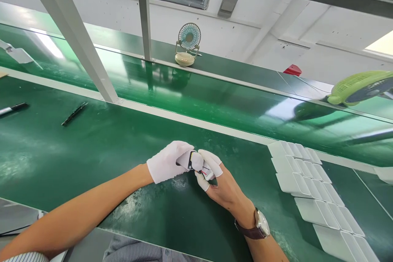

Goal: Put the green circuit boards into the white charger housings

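My left hand (pixel 170 161), in a white glove, is closed round one end of a small white plastic device (pixel 196 161). A black edge and a bit of red wire show on the device; its exact kind I cannot make out. My right hand (pixel 219 184), with white covers on its fingertips and a watch (pixel 260 224) on the wrist, grips the other end between thumb and fingers. Both hands are just above the green worktable (pixel 123 143). Part of the device is hidden by the fingers.
Rows of white plastic shells (pixel 307 180) stand at the right. Black tweezers (pixel 74 114) and a marker pen (pixel 14 109) lie at the left. Behind the pale rail and metal post (pixel 76 37) runs a shiny green belt (pixel 184 90), with a small fan (pixel 188 43) and a green fan (pixel 359 88) beyond.
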`<state>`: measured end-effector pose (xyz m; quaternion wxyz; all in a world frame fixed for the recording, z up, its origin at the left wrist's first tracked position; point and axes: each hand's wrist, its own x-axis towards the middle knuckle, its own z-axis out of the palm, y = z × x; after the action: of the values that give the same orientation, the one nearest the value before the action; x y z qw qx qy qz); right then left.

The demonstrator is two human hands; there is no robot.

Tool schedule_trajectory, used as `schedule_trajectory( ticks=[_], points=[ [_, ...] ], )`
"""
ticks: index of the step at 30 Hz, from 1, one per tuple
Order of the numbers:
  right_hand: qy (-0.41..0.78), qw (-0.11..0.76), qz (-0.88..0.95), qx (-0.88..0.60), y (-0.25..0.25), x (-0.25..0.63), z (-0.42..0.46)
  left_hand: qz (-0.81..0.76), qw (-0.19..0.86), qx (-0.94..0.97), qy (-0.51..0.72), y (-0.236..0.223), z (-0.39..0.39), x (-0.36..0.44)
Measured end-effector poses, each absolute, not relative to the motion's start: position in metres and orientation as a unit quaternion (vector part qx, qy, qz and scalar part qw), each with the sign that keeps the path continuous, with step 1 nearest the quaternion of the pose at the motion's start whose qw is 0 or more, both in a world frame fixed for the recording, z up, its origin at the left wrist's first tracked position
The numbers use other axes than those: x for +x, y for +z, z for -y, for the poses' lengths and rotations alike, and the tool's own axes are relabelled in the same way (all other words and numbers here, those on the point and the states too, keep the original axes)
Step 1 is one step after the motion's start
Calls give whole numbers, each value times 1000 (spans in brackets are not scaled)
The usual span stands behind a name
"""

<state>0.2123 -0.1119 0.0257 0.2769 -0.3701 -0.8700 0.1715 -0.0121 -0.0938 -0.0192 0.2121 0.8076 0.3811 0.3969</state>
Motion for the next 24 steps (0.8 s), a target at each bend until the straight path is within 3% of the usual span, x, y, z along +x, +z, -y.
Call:
schedule_trajectory(
  ticks=[24],
  points=[
    [227, 254, 855, -392, 28, 212, 108, -419, 240, 793, 372, -8, 93, -8]
  ],
)
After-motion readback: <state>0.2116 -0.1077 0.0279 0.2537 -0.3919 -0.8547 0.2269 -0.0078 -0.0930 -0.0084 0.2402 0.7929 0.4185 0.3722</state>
